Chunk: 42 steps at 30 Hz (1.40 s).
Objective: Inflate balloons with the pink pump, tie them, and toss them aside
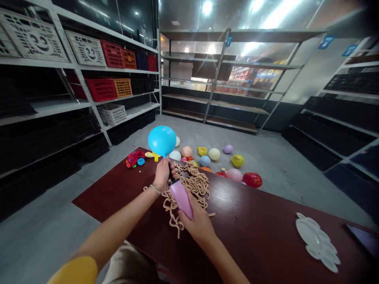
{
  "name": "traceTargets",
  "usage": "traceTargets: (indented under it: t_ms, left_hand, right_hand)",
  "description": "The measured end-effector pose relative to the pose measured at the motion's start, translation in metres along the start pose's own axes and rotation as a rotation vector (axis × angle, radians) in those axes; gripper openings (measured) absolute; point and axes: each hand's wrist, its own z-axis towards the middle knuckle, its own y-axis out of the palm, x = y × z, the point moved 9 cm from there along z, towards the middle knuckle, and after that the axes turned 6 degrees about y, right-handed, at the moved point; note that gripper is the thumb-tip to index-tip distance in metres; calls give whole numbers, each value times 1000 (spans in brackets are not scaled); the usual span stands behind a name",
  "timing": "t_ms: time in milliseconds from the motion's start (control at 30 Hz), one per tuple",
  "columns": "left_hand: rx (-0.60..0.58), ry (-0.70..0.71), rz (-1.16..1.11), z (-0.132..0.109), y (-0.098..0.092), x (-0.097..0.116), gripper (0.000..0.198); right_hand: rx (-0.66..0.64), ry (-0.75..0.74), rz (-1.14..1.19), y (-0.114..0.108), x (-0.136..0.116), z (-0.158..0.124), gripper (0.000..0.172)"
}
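My left hand point(162, 173) is closed round the neck of a blue balloon point(162, 140), which stands inflated above it. My right hand point(199, 221) grips a pink hand pump point(181, 198) whose dark nozzle points up into the balloon's neck. Both hands are over a dark red table point(251, 228). Under them lies a tangled heap of tan strip balloons point(194, 185). A green band sits on my left wrist.
Several inflated balloons point(237, 160) of mixed colours lie on the grey floor beyond the table. Small uninflated balloons point(134, 158) sit at the table's far left corner. A white flower-shaped plate point(316, 240) lies at right. Shelves with crates point(100, 88) line the left wall.
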Motion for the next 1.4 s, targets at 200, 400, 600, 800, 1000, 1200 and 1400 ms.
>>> traceTargets:
  t_ms: [200, 400, 600, 800, 1000, 1200, 1400]
  left_hand:
    - [-32, 59, -10, 35, -7, 55, 21]
    - [60, 111, -33, 66, -27, 74, 22]
    - [59, 81, -75, 36, -16, 33, 29]
    - [3, 12, -83, 1, 5, -9, 28]
    - [2, 42, -103, 17, -4, 15, 28]
    - [111, 75, -119, 55, -34, 56, 27]
    - [105, 134, -155, 48, -26, 53, 29]
  right_hand:
    - [-6, -67, 36, -4, -19, -2, 72]
    - [-6, -98, 7, -1, -15, -4, 75]
    - [10, -4, -11, 5, 5, -1, 72]
    - [57, 17, -16, -4, 11, 1, 70]
    - [18, -56, -8, -6, 0, 2, 73]
    - [-8, -109, -10, -2, -12, -1, 75]
    - [15, -64, -42, -4, -2, -2, 73]
